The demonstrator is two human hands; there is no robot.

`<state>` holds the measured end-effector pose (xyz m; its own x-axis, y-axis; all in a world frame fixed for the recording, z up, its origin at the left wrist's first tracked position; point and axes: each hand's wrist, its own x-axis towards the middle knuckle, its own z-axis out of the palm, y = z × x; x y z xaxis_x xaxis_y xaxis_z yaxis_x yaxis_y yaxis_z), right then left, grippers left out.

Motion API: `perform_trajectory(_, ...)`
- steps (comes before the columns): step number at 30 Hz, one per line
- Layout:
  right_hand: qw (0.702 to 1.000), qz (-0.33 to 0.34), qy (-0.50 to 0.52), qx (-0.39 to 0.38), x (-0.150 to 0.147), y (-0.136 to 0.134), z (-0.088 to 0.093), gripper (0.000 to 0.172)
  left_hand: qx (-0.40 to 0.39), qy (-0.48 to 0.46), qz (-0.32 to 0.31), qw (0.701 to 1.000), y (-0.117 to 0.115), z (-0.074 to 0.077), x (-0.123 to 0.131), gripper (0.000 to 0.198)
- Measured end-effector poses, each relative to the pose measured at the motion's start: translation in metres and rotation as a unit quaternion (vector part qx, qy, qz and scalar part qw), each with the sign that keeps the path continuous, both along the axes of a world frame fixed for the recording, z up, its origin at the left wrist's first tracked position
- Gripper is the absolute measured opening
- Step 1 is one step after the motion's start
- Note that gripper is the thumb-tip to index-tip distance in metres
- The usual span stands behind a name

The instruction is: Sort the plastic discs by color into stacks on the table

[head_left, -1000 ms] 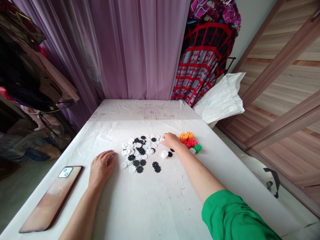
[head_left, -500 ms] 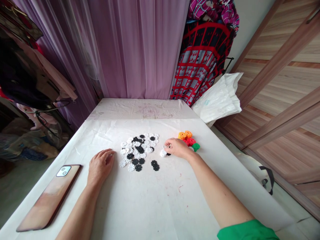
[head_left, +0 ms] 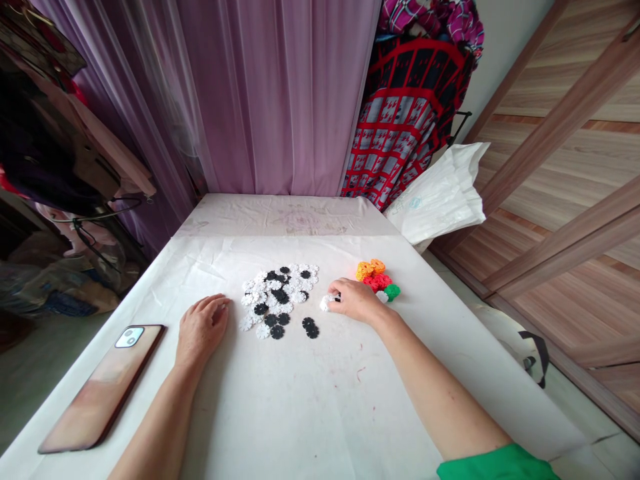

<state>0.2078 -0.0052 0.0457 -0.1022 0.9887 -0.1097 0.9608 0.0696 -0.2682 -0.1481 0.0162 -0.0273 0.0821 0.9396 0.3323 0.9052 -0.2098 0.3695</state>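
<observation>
Right hand (head_left: pixel 356 300) pinching a white flower-shaped plastic disc (head_left: pixel 325 304); left hand (head_left: pixel 203 328) open and empty. Just left of the right hand, a loose heap of black and white plastic discs (head_left: pixel 277 297) on the white-sheeted worktop (head_left: pixel 320 400), largely unjoined; just beyond it, a small cluster of orange, red and green linked discs (head_left: pixel 375 279).

Phone (head_left: pixel 103 389) left of plastic discs (head_left: pixel 274 297), seemingly stacked pieces (head_left: pixel 375 277) to their right

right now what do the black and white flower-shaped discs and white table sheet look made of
The black and white flower-shaped discs look like matte moulded plastic, with crisp edges. The white table sheet looks like thin fabric, softly creased.
</observation>
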Motion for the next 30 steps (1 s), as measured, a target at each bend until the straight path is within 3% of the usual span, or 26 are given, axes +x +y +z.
perform_trajectory(4, 1.000, -0.006, 0.005, -0.008, 0.000, 0.005, 0.005, 0.029, 0.001, -0.001, 0.000, 1.000, 0.000, -0.001, 0.000, 0.036)
perform_trajectory(9, 0.998, 0.050, 0.004, -0.026, -0.001, 0.004, 0.003, 0.042, 0.007, -0.003, 0.000, 1.000, 0.000, -0.001, 0.001, 0.035)
perform_trajectory(16, 0.998, 0.056, -0.034, -0.018, -0.003, 0.002, -0.005, 0.021, 0.007, -0.001, 0.002, 1.000, 0.000, -0.001, 0.001, 0.035)
perform_trajectory(23, 0.998, 0.051, -0.031, -0.005, -0.005, 0.001, -0.006, 0.023, 0.006, -0.004, -0.001, 1.000, -0.001, 0.000, 0.001, 0.035)
perform_trajectory(30, 0.998, 0.013, -0.065, -0.002, -0.011, -0.005, -0.002, 0.036, 0.008, -0.002, 0.004, 1.000, 0.000, -0.001, 0.001, 0.034)
